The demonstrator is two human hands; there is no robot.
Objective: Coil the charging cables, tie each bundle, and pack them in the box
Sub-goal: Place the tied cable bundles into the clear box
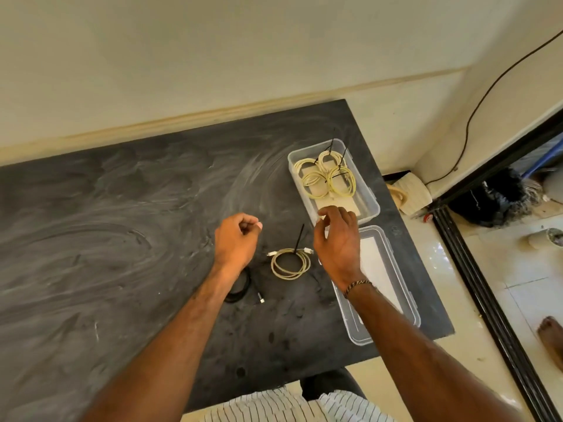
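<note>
A clear plastic box (370, 205) stands at the table's right side and holds several coiled cream cables (327, 175) tied with black zip ties. One more coiled cream cable (291, 263) with a black tie sticking up lies on the table between my hands. A black coiled cable (240, 289) lies partly hidden under my left wrist. My left hand (236, 240) hovers over the table with its fingers curled shut and nothing visible in it. My right hand (336, 239) is at the box's near rim, fingers loosely apart and holding nothing.
The box's clear lid (393, 287) lies flat just under my right forearm, near the table's right edge. The dark table (122, 239) runs far to the left. A wall rises behind it. Floor clutter and a black cord sit to the right.
</note>
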